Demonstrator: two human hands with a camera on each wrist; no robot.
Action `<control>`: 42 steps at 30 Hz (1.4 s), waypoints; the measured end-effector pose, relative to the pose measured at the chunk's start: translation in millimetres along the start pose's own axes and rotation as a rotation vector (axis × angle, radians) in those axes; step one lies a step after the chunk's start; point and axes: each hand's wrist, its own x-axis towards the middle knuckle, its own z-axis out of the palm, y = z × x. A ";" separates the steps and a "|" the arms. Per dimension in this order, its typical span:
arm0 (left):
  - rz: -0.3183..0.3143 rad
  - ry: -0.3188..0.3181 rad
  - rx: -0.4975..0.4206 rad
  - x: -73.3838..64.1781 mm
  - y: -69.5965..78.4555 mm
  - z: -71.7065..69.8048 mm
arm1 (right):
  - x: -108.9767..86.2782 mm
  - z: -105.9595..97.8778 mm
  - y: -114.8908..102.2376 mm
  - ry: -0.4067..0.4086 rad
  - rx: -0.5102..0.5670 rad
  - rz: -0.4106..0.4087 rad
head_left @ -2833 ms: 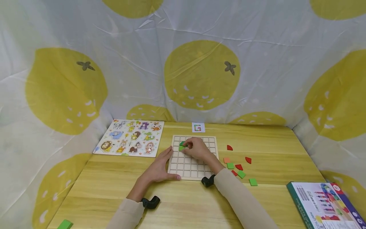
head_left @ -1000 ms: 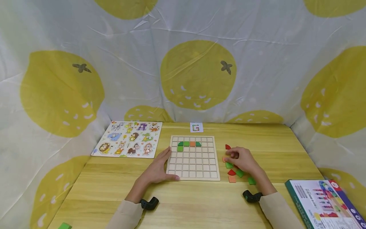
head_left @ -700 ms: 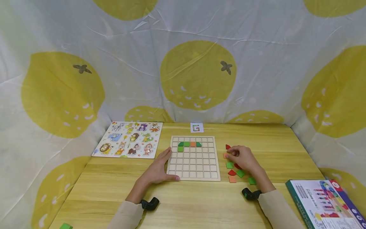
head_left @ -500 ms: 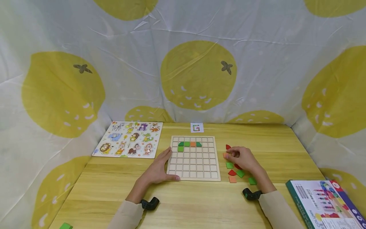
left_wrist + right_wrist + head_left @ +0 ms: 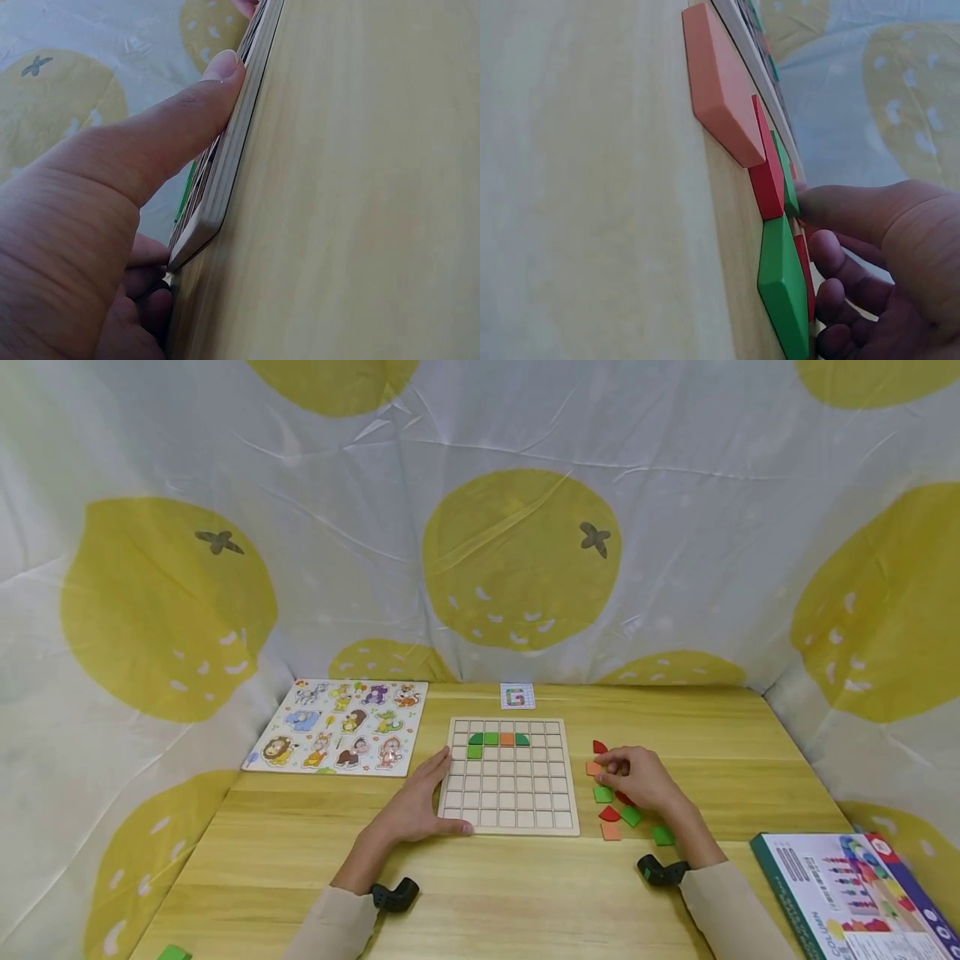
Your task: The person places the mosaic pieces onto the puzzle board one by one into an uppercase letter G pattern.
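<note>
My left hand rests at the near left corner of the wooden grid board, fingers along its left side, thumb straight on its front edge. A row on the board holds a dark green quarter-round, a green square, an orange square and another dark green quarter-round. One green square sits below the row's left end. Right of the board, my right hand pinches an orange square tile at table level. Its thumb partly hides the tile in the right wrist view.
Red quarter-rounds, green squares and another orange square lie around the right hand. A card with a G pattern lies behind the board. An animal puzzle is at left, a box at right.
My right hand has left the board for the loose tiles at right, uncovering the row of tiles. The orange square under its fingers has shifted slightly away from me. The left hand has stayed put.
</note>
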 end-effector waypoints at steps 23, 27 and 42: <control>0.001 -0.008 0.011 2.1 -0.2 -0.4 | 3.6 9.8 -16.9 0.038 0.079 -0.034; 0.011 0.003 0.007 1.3 -0.2 -0.4 | 6.9 14.9 -23.3 0.040 0.065 -0.071; 0.007 0.005 0.011 -0.2 -0.4 1.1 | 24.3 42.5 -66.6 0.002 0.064 -0.108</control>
